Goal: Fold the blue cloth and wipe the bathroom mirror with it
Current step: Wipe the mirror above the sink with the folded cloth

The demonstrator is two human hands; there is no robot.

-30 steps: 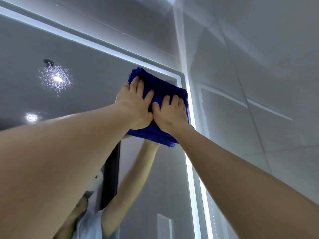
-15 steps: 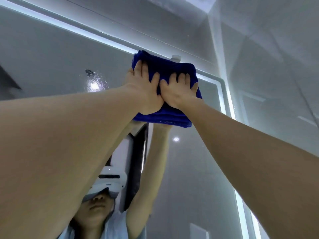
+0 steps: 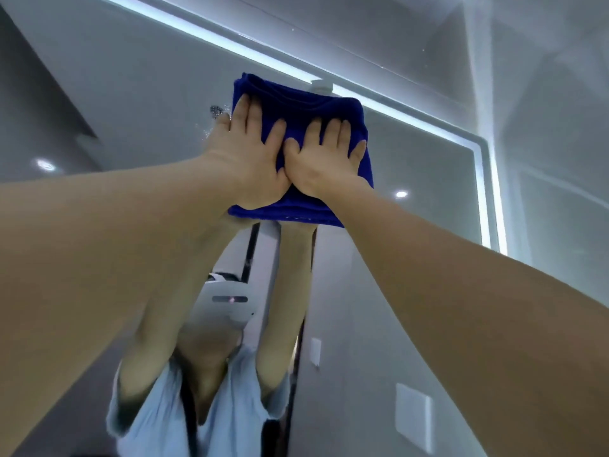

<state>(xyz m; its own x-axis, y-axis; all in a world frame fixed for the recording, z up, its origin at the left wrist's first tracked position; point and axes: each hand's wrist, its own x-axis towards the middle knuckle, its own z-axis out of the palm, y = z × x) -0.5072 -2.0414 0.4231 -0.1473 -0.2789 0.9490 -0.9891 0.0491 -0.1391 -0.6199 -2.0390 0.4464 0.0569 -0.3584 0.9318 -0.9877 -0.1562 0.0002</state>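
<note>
Blue cloth (image 3: 298, 105), one, under two hands (image 3: 250, 159) (image 3: 324, 164)

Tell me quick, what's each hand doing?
Left hand: open, fingers flat, pressing the blue cloth on the mirror.
Right hand: open, pressing the cloth too.

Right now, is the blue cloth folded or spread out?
Folded: the blue cloth shows stacked layers along its top and bottom edges.
</note>
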